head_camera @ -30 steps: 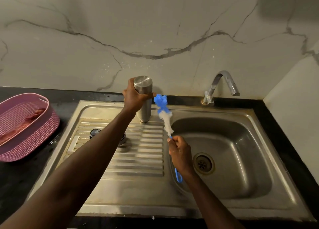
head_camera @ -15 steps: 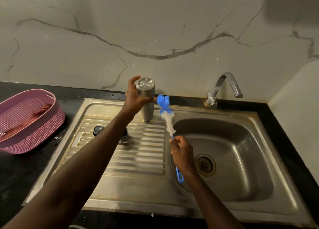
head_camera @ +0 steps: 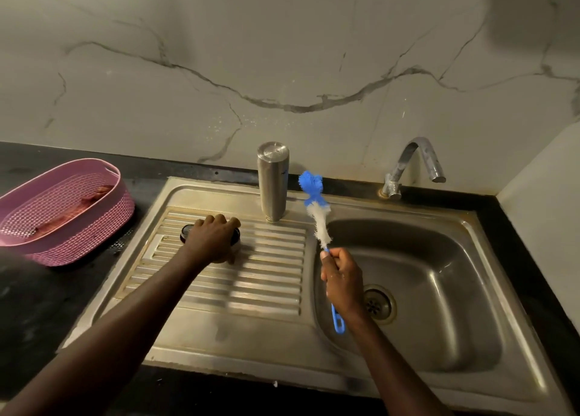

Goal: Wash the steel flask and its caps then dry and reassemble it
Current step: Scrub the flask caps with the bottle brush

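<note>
Steel flask (head_camera: pixel 273 182) stands upside down, untouched, at the back edge of the sink drainboard (head_camera: pixel 251 277). Left hand (head_camera: pixel 211 238) curls over the caps (head_camera: pixel 188 231) near the drainboard's back-left corner. Right hand (head_camera: pixel 342 277) grips the blue bottle brush (head_camera: pixel 317 208) handle at the basin's (head_camera: pixel 439 290) left edge, bristles up.

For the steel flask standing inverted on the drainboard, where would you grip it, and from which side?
Grip the steel flask round its mid-body, coming from its left. It stands upright and free on the drainboard, its smooth round wall exposed. The left hand is nearest, though it now covers a cap; the right hand holds the bottle brush, whose bristles crowd the flask's right side.
</note>
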